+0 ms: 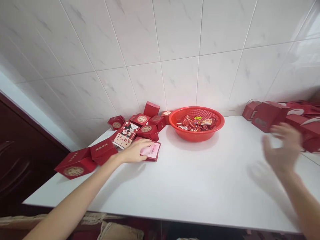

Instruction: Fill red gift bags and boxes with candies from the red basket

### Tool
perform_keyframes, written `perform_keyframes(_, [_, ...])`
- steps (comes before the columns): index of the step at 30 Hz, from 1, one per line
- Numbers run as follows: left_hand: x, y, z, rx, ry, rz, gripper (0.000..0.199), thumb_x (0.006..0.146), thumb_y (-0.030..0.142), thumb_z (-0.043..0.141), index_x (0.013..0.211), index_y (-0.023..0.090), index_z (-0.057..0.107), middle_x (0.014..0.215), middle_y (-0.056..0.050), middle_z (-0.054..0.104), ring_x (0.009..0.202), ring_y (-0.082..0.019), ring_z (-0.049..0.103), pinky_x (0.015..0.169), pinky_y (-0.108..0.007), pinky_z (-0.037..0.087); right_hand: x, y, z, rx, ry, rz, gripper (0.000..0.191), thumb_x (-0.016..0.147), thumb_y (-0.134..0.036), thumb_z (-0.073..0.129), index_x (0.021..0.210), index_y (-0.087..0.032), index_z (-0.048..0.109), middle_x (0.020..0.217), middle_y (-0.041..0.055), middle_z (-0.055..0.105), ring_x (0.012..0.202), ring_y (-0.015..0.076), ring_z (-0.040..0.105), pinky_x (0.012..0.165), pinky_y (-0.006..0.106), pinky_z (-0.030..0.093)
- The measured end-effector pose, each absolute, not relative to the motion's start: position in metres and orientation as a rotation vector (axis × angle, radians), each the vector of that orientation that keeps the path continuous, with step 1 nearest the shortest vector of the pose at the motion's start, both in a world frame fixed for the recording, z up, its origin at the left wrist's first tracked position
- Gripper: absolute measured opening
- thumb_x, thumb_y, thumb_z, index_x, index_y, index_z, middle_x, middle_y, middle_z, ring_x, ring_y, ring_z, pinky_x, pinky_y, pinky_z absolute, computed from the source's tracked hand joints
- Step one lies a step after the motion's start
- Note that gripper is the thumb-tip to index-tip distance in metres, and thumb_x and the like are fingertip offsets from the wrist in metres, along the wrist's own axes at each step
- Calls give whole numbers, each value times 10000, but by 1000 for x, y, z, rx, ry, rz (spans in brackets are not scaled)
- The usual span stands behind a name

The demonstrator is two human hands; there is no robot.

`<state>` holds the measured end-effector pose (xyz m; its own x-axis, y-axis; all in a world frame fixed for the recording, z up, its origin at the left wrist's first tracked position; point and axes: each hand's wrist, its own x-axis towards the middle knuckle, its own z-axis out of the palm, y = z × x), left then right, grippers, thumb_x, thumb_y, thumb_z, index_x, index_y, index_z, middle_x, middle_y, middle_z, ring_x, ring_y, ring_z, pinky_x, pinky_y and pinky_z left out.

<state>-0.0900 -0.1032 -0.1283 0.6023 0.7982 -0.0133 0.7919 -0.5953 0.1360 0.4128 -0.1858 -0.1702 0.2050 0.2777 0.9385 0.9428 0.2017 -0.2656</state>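
Note:
My left hand (136, 151) reaches across the left part of the table, its fingers bent over a flat red box with a pink top (153, 150). Part of that box is hidden under the hand. Beside it lie several red gift boxes (147, 130), some bearing round gold patterns, and a box with a cartoon couple printed on it (127, 130). On the right, my right hand (283, 146) hangs above the table with its fingers apart and nothing in them, slightly blurred. The closest thing to it is a red carry box (268, 116).
A red plastic basket (197, 136) stands at the back middle with small wrapped sweets (193, 125) inside. More red carry boxes with pale handles (307, 126) crowd the far right. The white table (190, 186) meets a tiled wall (180, 76). Cardboard boxes (121, 231) sit below the front edge.

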Motion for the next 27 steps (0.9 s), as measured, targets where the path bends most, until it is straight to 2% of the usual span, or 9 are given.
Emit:
perform_keyframes(2, [-85,-105,-148,2701,1406,-98,784,686,196,600,1459,197,467,1554,-128,393,1422,-340,370,1138,-462,366,376,-179,-186,-1243,-1552,-657,309,909,-228,574,1217,-205,556,1245,197,614,1138,313,620,836,443,549])
perform_keyframes(4, [-82,-107,-162,2723,1453,-161,793,701,206,606,1477,185,440,1581,-149,336,1452,-367,307,1150,-512,329,345,-177,-202,-1152,-1796,-561,341,931,-191,520,1270,-216,507,1339,190,560,1185,296,608,908,449,541])
perform_keyframes(7, [-80,-108,-173,2821,1438,-24,639,800,282,591,1425,177,504,1508,-163,451,1404,-361,391,1157,-550,296,321,-179,-225,-1106,-1982,-443,345,947,-170,471,1286,-234,484,1384,185,531,1120,261,648,906,423,553])
perform_keyframes(10, [-76,-105,-177,2885,1371,128,493,871,370,582,1320,167,604,1373,-169,592,1304,-352,511,1122,-545,353,317,-181,-239,-1167,-2018,-317,301,957,-194,452,1250,-243,494,1382,183,537,1125,262,649,913,423,558])
perform_keyframes(14, [-67,-107,-171,2903,1223,419,356,954,353,492,1214,205,684,1259,-126,683,1196,-294,612,1079,-485,428,314,-181,-245,-1201,-2073,-163,263,963,-242,440,1215,-249,516,1388,172,543,1152,267,644,923,420,563])
perform_keyframes(17, [-56,-118,-152,2821,1101,774,363,998,330,417,1247,231,663,1260,-86,688,1175,-241,624,1080,-429,429,307,-183,-245,-1198,-2059,-98,251,969,-262,433,1202,-251,525,1378,165,553,1158,263,642,938,419,559])
perform_keyframes(20, [-37,-131,-129,2612,1021,1023,417,1022,385,358,1210,188,674,1189,-106,709,1091,-236,650,967,-366,498,296,-187,-241,-1187,-2030,26,249,974,-295,435,1202,-257,526,1371,158,557,1129,257,653,929,421,561])
perform_keyframes(24, [-5,-140,-118,2232,874,964,534,1003,540,346,1181,161,677,1144,-111,718,974,-242,681,832,-333,546,278,-189,-223,-1092,-1900,352,348,965,-386,481,1291,-265,481,1262,135,619,976,233,682,854,407,575])
perform_keyframes(27, [13,-141,-125,2045,792,859,605,965,628,367,1203,159,666,1129,-104,723,970,-253,683,833,-341,554,263,-188,-204,-943,-1698,621,345,989,-439,426,1264,-250,514,1174,109,658,954,224,667,840,387,558])
